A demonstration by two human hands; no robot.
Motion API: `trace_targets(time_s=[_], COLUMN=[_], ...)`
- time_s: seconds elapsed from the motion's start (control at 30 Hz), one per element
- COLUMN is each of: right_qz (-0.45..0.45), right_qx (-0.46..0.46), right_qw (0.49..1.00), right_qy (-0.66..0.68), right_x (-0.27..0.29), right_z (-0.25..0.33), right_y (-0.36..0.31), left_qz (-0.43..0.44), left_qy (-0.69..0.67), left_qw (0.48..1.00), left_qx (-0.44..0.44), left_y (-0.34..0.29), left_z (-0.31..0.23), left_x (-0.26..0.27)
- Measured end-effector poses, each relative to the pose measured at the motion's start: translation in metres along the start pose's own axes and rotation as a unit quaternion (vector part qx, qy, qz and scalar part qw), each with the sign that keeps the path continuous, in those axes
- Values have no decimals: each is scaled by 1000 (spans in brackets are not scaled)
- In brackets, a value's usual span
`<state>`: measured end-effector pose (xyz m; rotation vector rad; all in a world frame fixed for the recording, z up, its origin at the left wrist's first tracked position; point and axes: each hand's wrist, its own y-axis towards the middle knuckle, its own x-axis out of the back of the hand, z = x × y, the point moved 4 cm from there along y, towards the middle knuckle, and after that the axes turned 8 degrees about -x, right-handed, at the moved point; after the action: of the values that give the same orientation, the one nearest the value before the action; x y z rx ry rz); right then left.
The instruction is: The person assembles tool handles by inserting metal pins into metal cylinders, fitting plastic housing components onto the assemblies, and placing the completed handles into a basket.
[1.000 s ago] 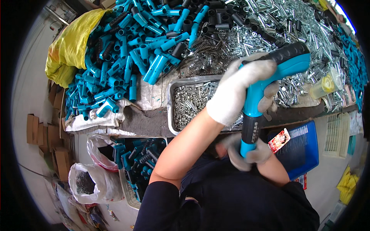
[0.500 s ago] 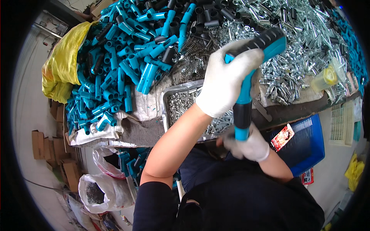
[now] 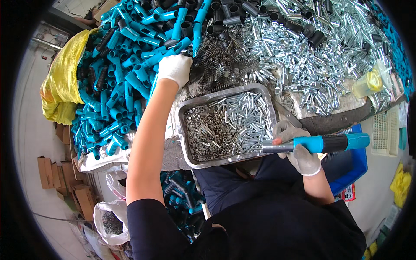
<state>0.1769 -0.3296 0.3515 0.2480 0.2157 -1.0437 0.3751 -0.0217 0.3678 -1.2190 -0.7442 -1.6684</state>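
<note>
My right hand (image 3: 299, 156), in a pale glove with a darkened palm, is closed around a teal-and-black tubular handle (image 3: 336, 143). The handle lies nearly level over the tray's right front corner, its grey cylindrical end pointing left. Farther off, my left hand (image 3: 174, 69) in a white glove reaches to the right edge of a pile of teal plastic handles (image 3: 117, 86), beside loose dark coil springs (image 3: 219, 65). Its fingers are mostly hidden behind the back of the hand, so whether they grip anything does not show.
A grey metal tray (image 3: 185, 149) holds small dark pieces and silver pins. Silver metal parts (image 3: 303, 69) and black sleeves (image 3: 236, 13) are heaped behind it. A yellow sack (image 3: 63, 86) stands left; a blue crate (image 3: 359, 162) and a white sack (image 3: 104, 216) sit below the bench.
My left hand has let go of the teal handle and moved left to the pile. In my right hand the handle has swung from upright to level; the ridged angled grip no longer shows.
</note>
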Motion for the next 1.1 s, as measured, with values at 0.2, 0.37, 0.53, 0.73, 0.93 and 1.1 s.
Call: trace_targets(time_s=[0.2,0.37,0.53,0.73,0.93,1.1], right_qz=[-6,-42,-83,-40,-40,-31], right_qx=[-14,17,71,-3,-24,-16], right_qw=[1000,997,970,998,999,999], right_qy=[26,-56,-218,-48,-13,-28], right_x=[-7,-5,0,-28,-39,-42], right_z=[-1,10,10,-7,-22,-18], right_y=[-2,-5,-9,-9,-15,-17], left_qz=[74,-37,-285,-305,-184,-130], left_qy=[87,-135,-446,-700,-557,-665], left_qw=[985,990,844,646,810,730], left_qx=[-128,-27,89,-5,28,90], left_y=[14,-16,-84,-177,-214,-223], left_z=[4,6,-28,-142,-176,-184], left_x=[-12,2,56,73,71,59])
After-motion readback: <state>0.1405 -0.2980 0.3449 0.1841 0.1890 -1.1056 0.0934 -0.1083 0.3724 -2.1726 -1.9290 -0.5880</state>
